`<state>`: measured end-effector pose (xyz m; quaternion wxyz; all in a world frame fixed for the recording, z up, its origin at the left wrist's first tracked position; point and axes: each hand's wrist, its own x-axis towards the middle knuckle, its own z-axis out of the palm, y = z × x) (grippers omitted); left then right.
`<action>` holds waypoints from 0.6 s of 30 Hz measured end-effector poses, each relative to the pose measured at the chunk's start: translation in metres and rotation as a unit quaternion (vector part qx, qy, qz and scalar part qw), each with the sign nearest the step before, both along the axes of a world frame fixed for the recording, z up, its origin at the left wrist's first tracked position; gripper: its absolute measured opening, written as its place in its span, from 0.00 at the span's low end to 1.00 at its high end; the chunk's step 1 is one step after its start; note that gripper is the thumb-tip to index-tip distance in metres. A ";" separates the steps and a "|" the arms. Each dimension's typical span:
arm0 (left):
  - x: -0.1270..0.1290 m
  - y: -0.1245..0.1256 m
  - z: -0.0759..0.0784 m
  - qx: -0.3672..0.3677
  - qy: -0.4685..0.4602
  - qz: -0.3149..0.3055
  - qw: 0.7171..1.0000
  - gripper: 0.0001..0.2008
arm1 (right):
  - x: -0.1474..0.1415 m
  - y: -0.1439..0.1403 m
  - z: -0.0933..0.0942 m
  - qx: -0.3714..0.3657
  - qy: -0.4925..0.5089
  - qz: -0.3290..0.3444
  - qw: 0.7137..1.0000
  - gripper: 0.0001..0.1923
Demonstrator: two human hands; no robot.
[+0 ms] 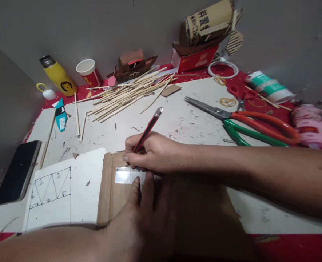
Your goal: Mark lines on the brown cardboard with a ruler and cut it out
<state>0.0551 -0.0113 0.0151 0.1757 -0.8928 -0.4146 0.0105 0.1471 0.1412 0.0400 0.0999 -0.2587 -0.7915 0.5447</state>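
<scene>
My right hand point(156, 151) grips a red and black pencil point(151, 124), its lower end at the upper edge of a short clear ruler point(123, 176). Brown cardboard point(114, 203) lies under the ruler. My left hand point(144, 218) is spread over the cardboard, its fingertips pressing on the ruler's lower part. Part of the ruler's right end is hidden by my fingers, and the pencil point is hard to make out. Left of the cardboard lies white paper point(86, 196) with a zigzag drawing in black lines and handwritten marks.
A phone point(17, 171) lies at the left. Thin wooden sticks point(128, 96) are heaped behind my hands. Large scissors point(231, 116) with orange and green handles rest at the right. Along the back stand a yellow bottle point(59, 78), a paper cup point(89, 72) and a cardboard boat point(133, 65).
</scene>
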 end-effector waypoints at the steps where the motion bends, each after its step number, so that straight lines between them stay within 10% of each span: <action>1: 0.000 0.000 0.000 0.000 -0.001 0.000 1.000 0.25 | 0.000 0.000 0.000 0.001 -0.001 0.003 1.000 0.12; 18: 0.001 0.005 0.011 -0.077 0.020 0.001 0.997 0.48 | 0.004 0.006 0.004 0.074 0.000 0.034 0.997 0.13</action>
